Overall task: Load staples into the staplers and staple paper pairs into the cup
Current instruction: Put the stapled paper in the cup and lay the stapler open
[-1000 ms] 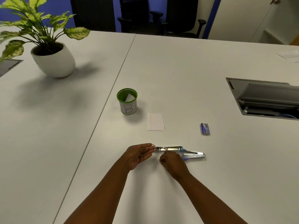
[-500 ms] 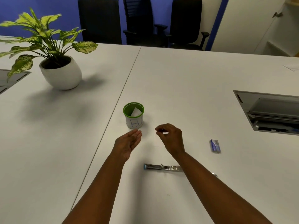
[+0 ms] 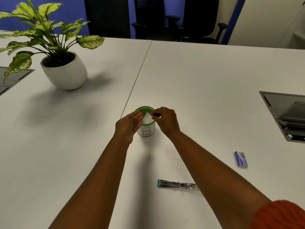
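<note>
Now reaching over cup (image 3: 146, 128) | right hand (image 3: 165, 120) pinching paper (image 3: 146, 118) | left hand (image 3: 129, 125) relaxed, flat | stapler (image 3: 176, 185) lying abandoned on bench (image 3: 206, 71)

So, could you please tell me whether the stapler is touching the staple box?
Apart. The head view shows the stapler and the staple box with bare table between them.

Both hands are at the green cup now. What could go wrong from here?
The right hand pinches the paper at the cup rim; a tug could tip the light cup. The right forearm passes above the stapler, so pulling back low may knock it. The loose sheet could slide too.
</note>
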`<state>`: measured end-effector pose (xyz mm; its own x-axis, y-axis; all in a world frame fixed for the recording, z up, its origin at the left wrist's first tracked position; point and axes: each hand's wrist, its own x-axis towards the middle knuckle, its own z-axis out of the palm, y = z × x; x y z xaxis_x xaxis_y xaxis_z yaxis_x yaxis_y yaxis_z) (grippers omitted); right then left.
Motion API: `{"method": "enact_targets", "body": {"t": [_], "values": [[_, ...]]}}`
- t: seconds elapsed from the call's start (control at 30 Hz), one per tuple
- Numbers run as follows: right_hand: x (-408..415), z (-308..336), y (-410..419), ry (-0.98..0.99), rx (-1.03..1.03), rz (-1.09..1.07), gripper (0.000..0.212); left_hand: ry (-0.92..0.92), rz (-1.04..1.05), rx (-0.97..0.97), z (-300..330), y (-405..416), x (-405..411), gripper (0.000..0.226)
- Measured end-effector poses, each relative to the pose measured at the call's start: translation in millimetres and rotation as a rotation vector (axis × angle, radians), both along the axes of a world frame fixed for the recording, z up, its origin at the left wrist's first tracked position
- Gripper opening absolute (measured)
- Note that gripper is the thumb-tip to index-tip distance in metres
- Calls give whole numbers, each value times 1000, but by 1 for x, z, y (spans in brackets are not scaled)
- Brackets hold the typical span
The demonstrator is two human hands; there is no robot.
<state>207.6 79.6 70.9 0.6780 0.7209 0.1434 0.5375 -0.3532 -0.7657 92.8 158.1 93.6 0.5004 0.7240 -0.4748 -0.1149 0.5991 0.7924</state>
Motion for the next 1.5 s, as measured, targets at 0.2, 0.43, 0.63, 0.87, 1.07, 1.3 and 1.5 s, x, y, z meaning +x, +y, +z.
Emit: {"method": "enact_targets", "body": {"t": [0.2, 0.43, 0.63, 0.87, 1.07, 1.3, 1.5], "values": [[6, -7, 10, -4, -75, 60, 21, 122, -51, 120, -1, 3, 14, 31], [7, 0, -23, 91, 141, 1, 13, 300, -162, 499, -8, 2, 17, 35], [-10, -19, -126, 90, 133, -88, 9, 539, -179, 1012, -29, -14, 2, 32], [-59, -53, -216, 206, -390, 298, 11, 528, 87, 913, -45, -50, -23, 40], [-78, -64, -228, 69, -595, 474, 21, 600, 26, 785, -57, -79, -35, 41], [-87, -62, -228, -59, -644, 511, 16, 651, -30, 688, -64, -95, -46, 41], [-86, -59, -217, -111, -726, 581, 13, 649, -77, 621, -64, -97, -51, 44]]}}
